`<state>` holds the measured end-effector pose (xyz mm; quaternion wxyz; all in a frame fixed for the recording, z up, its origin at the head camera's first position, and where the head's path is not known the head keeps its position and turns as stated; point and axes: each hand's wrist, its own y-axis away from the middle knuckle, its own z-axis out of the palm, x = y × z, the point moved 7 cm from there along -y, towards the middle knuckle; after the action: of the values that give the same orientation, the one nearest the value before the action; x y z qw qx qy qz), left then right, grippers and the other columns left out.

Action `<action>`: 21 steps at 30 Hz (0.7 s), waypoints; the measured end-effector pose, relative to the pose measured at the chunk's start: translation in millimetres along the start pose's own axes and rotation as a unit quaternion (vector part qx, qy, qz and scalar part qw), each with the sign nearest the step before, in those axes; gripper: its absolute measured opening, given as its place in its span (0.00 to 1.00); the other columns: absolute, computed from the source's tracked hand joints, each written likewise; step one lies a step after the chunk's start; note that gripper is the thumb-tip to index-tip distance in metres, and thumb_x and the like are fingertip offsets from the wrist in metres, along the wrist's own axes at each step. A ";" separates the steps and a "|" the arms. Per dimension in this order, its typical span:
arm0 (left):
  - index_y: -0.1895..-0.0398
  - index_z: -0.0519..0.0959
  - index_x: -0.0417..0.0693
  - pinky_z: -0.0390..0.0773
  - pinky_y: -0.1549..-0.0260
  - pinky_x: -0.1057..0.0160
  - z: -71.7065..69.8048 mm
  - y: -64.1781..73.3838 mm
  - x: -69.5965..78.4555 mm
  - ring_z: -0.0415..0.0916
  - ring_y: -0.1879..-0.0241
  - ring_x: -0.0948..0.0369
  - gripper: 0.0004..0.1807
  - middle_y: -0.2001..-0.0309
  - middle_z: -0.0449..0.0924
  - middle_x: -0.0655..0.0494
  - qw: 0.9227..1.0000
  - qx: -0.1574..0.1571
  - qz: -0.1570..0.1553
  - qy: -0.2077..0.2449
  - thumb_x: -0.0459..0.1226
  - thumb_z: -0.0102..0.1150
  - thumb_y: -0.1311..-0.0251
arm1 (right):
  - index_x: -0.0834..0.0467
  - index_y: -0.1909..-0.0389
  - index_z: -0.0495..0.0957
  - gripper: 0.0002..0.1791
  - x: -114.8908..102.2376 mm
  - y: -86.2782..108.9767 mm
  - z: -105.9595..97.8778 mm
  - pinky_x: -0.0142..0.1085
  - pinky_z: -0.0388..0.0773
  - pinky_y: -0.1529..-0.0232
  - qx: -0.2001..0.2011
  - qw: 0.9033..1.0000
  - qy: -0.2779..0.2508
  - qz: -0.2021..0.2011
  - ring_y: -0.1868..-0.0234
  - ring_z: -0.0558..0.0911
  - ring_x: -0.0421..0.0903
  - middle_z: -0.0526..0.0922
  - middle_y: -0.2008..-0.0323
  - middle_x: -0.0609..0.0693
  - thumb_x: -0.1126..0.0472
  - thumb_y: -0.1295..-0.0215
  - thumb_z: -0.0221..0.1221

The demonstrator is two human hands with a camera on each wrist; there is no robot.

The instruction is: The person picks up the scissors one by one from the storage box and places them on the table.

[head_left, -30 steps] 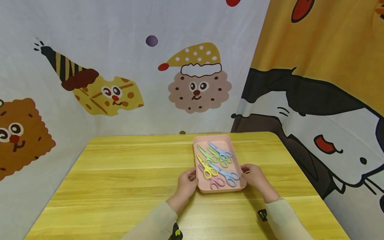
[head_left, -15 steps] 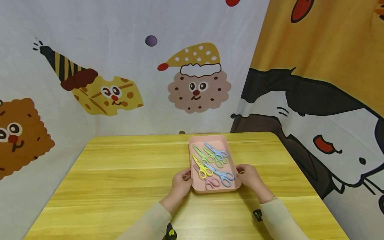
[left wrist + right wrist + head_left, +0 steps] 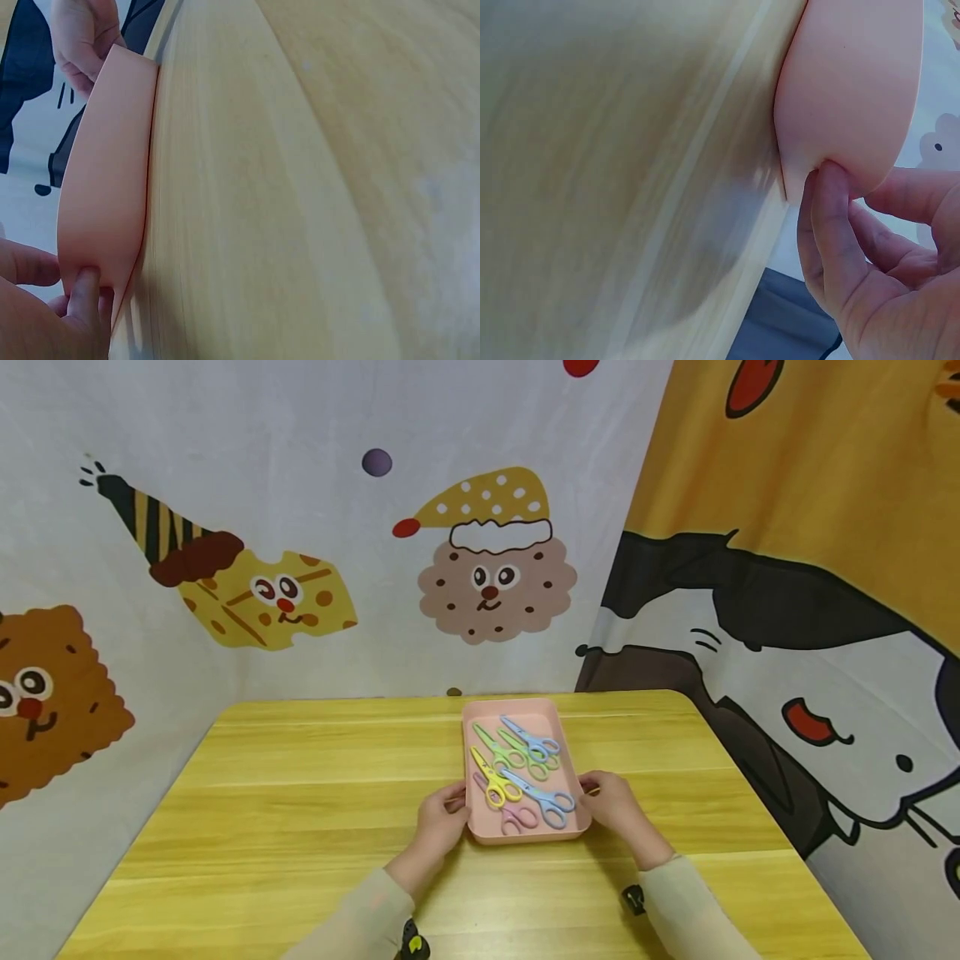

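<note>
Pink tray (image 3: 487, 713) on the table (image 3: 300, 843), close to the far edge and a little right of the middle. Gripped near its two close corners by the left hand (image 3: 441, 820) and the right hand (image 3: 613, 800), with fingers and thumb of each bent against the walls. Best handled, by the look of it, with even pressure from both sides and a level base: push harder on one side and risk a twist; jerk and risk sliding the contents. Loose inside, with tips toward the far left: yellow scissors (image 3: 480, 762) across pink scissors (image 3: 511, 811), near blue scissors (image 3: 525, 785) beside them, then two green scissors (image 3: 487, 741) and, over one of these, far blue scissors (image 3: 521, 732). Behind, a cartoon-print cloth (image 3: 300, 427).
</note>
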<state>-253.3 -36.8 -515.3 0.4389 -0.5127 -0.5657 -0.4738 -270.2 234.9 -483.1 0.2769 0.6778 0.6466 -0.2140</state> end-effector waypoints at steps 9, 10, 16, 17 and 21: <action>0.44 0.73 0.29 0.81 0.54 0.65 -10.2 -0.1 -2.1 0.77 0.50 0.46 0.23 0.49 0.76 0.35 1.000 0.004 -0.010 -0.002 0.21 0.54 0.46 | 0.71 0.55 0.79 0.17 -8.4 1.0 5.6 0.39 0.81 0.65 0.004 1.000 -0.005 -0.003 0.63 0.79 0.50 0.83 0.64 0.59 0.71 0.47 0.58; 0.44 0.73 0.29 0.81 0.54 0.66 -11.3 -0.4 -2.3 0.77 0.50 0.46 0.23 0.49 0.76 0.36 1.000 0.004 -0.011 -0.003 0.21 0.54 0.46 | 0.70 0.55 0.79 0.17 -9.4 1.1 6.1 0.39 0.80 0.65 0.006 1.000 -0.006 -0.002 0.63 0.79 0.50 0.83 0.64 0.58 0.71 0.47 0.59; 0.43 0.73 0.30 0.81 0.54 0.65 -17.9 -1.6 -3.9 0.77 0.50 0.47 0.23 0.49 0.77 0.36 1.000 0.006 -0.013 -0.012 0.22 0.54 0.45 | 0.70 0.55 0.79 0.16 -14.3 0.8 10.1 0.39 0.81 0.64 0.009 1.000 -0.014 -0.004 0.63 0.80 0.51 0.83 0.64 0.59 0.70 0.46 0.59; 0.43 0.73 0.30 0.81 0.54 0.65 -19.0 -1.8 -4.7 0.77 0.50 0.47 0.23 0.49 0.77 0.36 1.000 0.006 -0.014 -0.014 0.22 0.54 0.45 | 0.70 0.55 0.79 0.16 -14.5 0.6 11.2 0.40 0.81 0.64 0.008 1.000 -0.015 -0.004 0.63 0.80 0.51 0.83 0.64 0.59 0.71 0.46 0.59; 0.42 0.73 0.31 0.81 0.52 0.63 -23.2 -2.5 -6.9 0.76 0.49 0.46 0.24 0.48 0.76 0.37 1.000 0.005 -0.018 -0.017 0.23 0.54 0.45 | 0.70 0.54 0.79 0.17 -14.7 0.6 15.4 0.40 0.81 0.64 0.007 1.000 -0.019 0.000 0.63 0.80 0.50 0.83 0.64 0.59 0.71 0.46 0.59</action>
<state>-254.9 -60.9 -518.5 0.4229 -0.5081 -0.5846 -0.4703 -269.6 213.7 -485.0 0.2842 0.6757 0.6397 -0.2313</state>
